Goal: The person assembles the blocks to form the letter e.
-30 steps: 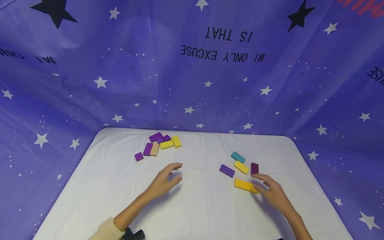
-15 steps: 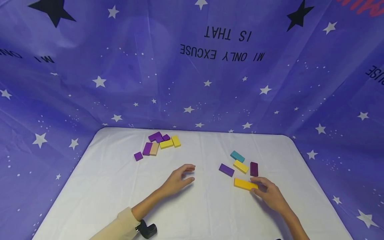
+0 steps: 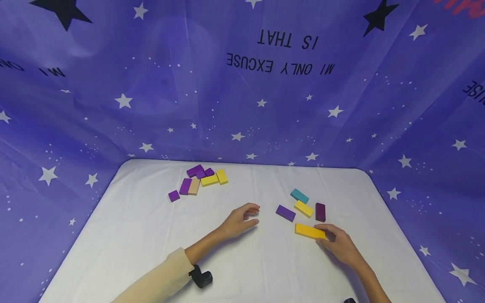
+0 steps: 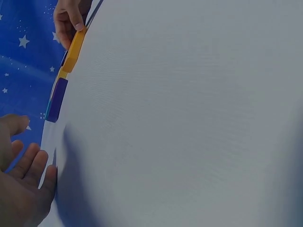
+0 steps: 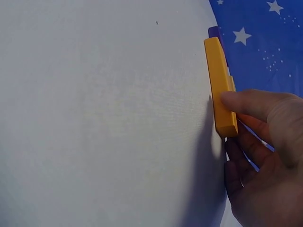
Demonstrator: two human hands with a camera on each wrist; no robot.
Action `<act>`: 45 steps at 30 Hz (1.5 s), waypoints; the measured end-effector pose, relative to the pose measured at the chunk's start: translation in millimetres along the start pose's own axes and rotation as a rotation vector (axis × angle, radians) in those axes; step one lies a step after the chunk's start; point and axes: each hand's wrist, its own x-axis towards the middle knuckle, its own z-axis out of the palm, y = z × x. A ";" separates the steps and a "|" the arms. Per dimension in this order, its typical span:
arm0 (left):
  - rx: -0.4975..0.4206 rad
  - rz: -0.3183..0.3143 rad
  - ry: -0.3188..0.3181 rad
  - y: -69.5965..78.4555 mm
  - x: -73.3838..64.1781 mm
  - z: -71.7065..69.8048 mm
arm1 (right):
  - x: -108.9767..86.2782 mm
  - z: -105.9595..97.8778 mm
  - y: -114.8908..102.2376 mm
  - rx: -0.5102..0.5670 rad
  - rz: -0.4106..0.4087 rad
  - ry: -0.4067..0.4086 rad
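Note:
My right hand pinches the right end of a long orange-yellow block. In the right wrist view the thumb lies against the near face of that block, its fingers behind. Close beyond lie a dark maroon block, a yellow block, a purple block and a teal block. My left hand hovers over the cloth left of this group, fingers loosely bent and holding nothing. From the left wrist, its spread fingers show below the purple block.
At the back left several blocks lie together: purple ones, a tan one and yellow ones. A small purple cube sits apart. White cloth covers the table, with blue starry fabric around it.
My left hand has moved right across the cloth toward the right-hand blocks. My right hand has drawn slightly back from the maroon block and closed its fingers on the orange-yellow block's end.

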 end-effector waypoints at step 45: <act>0.477 0.111 -0.194 1.0 82.3 40.9 | 10.0 -1.6 15.4 0.103 0.112 -0.073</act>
